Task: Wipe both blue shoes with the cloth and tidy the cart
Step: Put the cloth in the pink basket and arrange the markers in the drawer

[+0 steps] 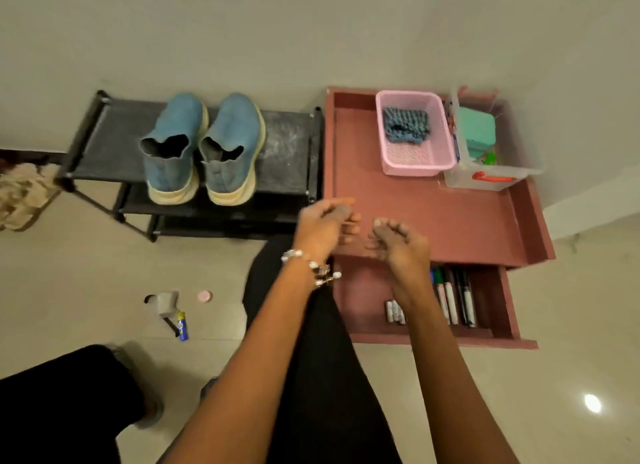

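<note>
- Blue was the colour of both shoes, the left shoe (173, 145) and the right shoe (232, 147), which were seen side by side and touching on the top shelf of a black shoe rack (291, 141).
- Beside the rack, a reddish-brown cart (433, 214) was seen; its top tray carried a pink basket (440, 159), in which the blue cloth (406, 126) lay bunched.
- A clear bin (491, 181) holding a green box stood just beside the basket, and markers (453, 297) lay in the cart's lower tray.
- The step in hand was judged to be late: with the cloth back in the basket and the shoes set on the rack, the wiping looked finished and only tidying seemed left.
- The next move was judged to call for little beyond checking that the cart's things sat in their places.
- The left hand (320, 226) and the right hand (398, 242) were held near each other over the front edge of the cart tray.
- Each grip appeared loosely curled and empty, though motion blur on the fingers left the exact opening unclear; nothing was seen to be held or touched.
</note>
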`<control>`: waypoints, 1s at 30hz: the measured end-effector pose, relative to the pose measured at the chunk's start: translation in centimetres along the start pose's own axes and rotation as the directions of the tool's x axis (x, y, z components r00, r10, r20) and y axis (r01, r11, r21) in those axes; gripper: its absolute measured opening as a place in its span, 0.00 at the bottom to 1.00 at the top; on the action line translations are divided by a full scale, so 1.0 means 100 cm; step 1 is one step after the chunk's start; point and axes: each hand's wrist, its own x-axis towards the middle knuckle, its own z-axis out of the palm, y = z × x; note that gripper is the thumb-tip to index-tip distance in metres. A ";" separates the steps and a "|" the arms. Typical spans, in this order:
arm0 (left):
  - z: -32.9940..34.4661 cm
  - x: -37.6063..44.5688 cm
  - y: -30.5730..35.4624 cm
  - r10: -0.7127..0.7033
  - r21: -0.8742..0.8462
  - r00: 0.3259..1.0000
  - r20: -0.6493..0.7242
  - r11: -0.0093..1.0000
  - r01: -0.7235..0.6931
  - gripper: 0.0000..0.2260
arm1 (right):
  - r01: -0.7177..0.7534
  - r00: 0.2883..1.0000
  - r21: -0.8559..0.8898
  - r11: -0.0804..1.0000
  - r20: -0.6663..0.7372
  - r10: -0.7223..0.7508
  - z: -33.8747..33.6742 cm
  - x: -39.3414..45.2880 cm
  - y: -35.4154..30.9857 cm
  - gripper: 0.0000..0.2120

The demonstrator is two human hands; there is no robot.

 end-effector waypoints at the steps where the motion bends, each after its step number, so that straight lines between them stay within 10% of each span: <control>1: -0.027 -0.011 0.012 0.076 -0.022 0.997 -0.034 0.997 -0.077 0.07 | 0.036 0.997 -0.003 0.999 0.075 -0.036 0.020 -0.009 -0.014 0.02; 5: -0.152 -0.040 0.024 0.120 -0.034 0.962 -0.247 0.991 -0.132 0.07 | 0.155 0.928 -0.089 0.984 0.355 -0.114 0.110 -0.037 -0.039 0.03; 11: -0.314 -0.056 -0.028 -0.093 -0.116 0.844 -0.528 0.993 0.037 0.08 | 0.174 0.778 -0.420 0.891 0.613 0.137 0.252 -0.052 0.027 0.04; 20: -0.439 -0.006 -0.178 -0.497 -0.306 0.632 -0.594 0.867 0.394 0.09 | 0.362 0.684 -0.825 0.434 0.551 0.478 0.358 0.004 0.243 0.04; 26: -0.473 0.061 -0.241 -0.580 -0.411 0.626 -0.521 0.813 0.412 0.13 | 0.401 0.748 -0.890 0.216 0.454 0.484 0.375 0.062 0.368 0.11; 30: -0.494 0.094 -0.285 -0.617 -0.458 0.599 -0.510 0.785 0.419 0.10 | 0.593 0.670 -0.804 0.040 0.520 0.530 0.386 0.077 0.444 0.20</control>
